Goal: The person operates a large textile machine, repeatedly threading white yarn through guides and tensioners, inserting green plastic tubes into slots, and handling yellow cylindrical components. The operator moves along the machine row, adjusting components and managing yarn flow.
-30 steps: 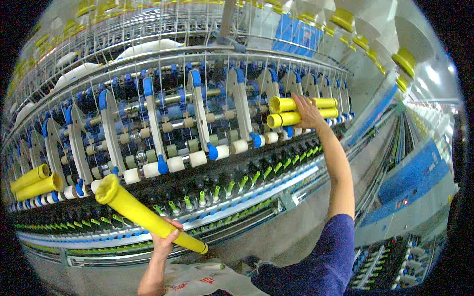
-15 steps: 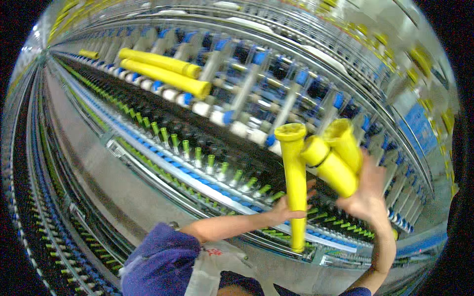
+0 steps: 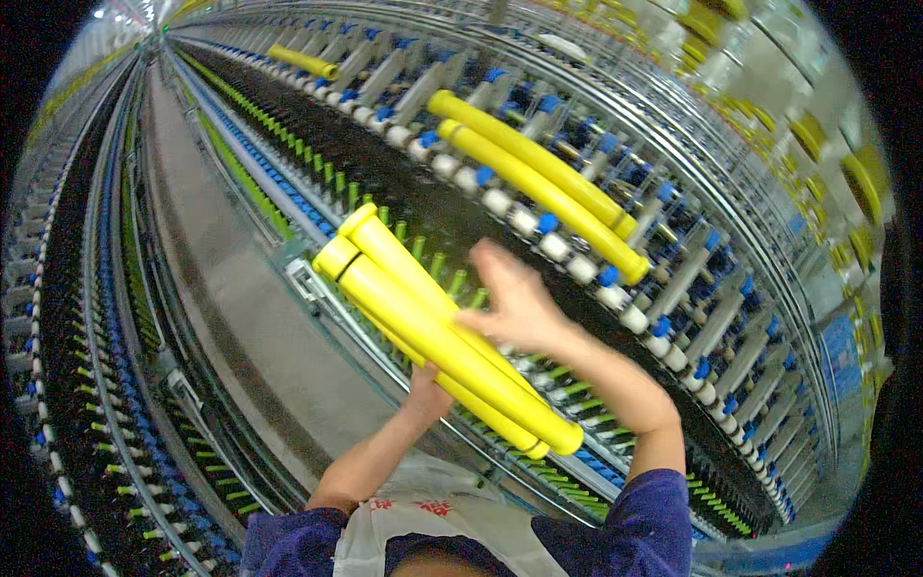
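Observation:
Three long yellow bobbin tubes (image 3: 433, 322) with flared ends lie side by side at a slant in front of me. My left hand (image 3: 429, 395) grips them from below near their middle, its fingers partly hidden behind the tubes. Just beyond them, to the right, is my right hand (image 3: 519, 303), blurred, its fingers apart and holding nothing. Its thumb is at the upper edge of the bundle, and whether it touches cannot be made out.
Two more yellow tubes (image 3: 538, 188) rest on the spinning frame above the white and blue rollers (image 3: 524, 223), another tube (image 3: 303, 62) farther left. Green-topped spindles (image 3: 336, 180) line the frame below. A grey aisle floor (image 3: 221, 260) separates it from a second machine (image 3: 106, 385) at left.
The tubes have moved left and now lie together in my left hand. My right hand has let go of the tubes it held and moved left. The view has shifted along the machine.

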A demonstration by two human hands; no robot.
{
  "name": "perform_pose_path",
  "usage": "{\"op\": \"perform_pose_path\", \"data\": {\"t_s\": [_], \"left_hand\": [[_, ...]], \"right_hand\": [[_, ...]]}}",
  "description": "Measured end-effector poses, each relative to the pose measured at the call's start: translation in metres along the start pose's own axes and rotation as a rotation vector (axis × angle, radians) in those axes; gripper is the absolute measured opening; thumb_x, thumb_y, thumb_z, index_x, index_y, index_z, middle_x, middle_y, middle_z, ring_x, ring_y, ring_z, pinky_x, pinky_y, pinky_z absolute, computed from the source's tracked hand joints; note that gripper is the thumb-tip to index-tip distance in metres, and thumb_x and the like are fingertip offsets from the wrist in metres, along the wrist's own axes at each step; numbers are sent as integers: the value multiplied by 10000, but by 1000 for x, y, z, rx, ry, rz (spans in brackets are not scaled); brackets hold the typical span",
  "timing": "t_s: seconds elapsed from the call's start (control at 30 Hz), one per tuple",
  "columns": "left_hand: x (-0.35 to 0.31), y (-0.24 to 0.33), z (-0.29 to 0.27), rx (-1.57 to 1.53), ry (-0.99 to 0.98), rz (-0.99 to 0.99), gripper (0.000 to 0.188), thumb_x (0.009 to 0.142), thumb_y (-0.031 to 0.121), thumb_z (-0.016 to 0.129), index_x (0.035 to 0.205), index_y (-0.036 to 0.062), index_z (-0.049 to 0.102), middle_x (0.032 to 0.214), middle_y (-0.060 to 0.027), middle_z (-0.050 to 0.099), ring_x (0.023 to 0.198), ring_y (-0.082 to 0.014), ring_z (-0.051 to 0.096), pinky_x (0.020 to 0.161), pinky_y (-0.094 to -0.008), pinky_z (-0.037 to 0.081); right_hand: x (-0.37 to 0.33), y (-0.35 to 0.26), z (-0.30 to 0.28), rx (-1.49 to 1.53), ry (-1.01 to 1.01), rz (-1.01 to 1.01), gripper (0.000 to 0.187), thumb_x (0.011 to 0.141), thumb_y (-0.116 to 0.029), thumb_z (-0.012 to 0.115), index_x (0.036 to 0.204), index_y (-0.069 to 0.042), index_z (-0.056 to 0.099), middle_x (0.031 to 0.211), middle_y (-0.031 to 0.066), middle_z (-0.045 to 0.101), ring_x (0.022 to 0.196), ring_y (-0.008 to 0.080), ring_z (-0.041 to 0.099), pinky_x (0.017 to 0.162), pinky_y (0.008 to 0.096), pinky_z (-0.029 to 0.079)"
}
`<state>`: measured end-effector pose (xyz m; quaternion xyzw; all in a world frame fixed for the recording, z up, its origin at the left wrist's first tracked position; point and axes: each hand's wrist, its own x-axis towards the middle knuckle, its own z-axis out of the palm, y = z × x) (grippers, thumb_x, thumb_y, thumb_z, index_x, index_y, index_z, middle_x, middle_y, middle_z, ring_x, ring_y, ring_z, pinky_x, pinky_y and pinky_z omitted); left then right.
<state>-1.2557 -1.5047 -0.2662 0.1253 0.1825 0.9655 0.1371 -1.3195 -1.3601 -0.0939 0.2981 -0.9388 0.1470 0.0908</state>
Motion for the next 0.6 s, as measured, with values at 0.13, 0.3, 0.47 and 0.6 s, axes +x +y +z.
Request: {"op": "perform_pose_path", "data": {"t_s": [0.13,0.3,0.47,0.6], "left_hand": [[16,80,-13,84,-22,-10,973,723,636,603,1412,58,231,1451,-147,277,1305,-332,326,1081,-466,277],[38,111,-27,-136,23,93,837,794,565,570,1379,42,279,1372,-181,376,1259,-370,377,1037,-502,333],[68,170,-70,-153,37,122,932,737,662,565,1378,44,289,1357,-221,382,1263,-397,363,1030,-516,334],[88,230,-101,-83,28,212,886,766,628,553,1375,35,300,1332,-254,393,1261,-382,374,1013,-483,363]], "right_hand": [[34,92,-59,-954,97,387,701,737,-145,638,1350,-20,323,1233,247,472,1076,353,510,834,499,447],[24,134,-89,-826,165,404,1142,487,-213,828,1415,-68,178,1186,219,500,1071,383,501,844,484,440],[22,56,-37,-40,121,404,1035,511,-91,738,1398,-11,210,1209,196,490,1064,332,509,908,417,439],[108,-28,89,852,-199,319,917,570,-106,786,1347,-36,305,1187,126,496,1078,245,497,934,377,419]]}}
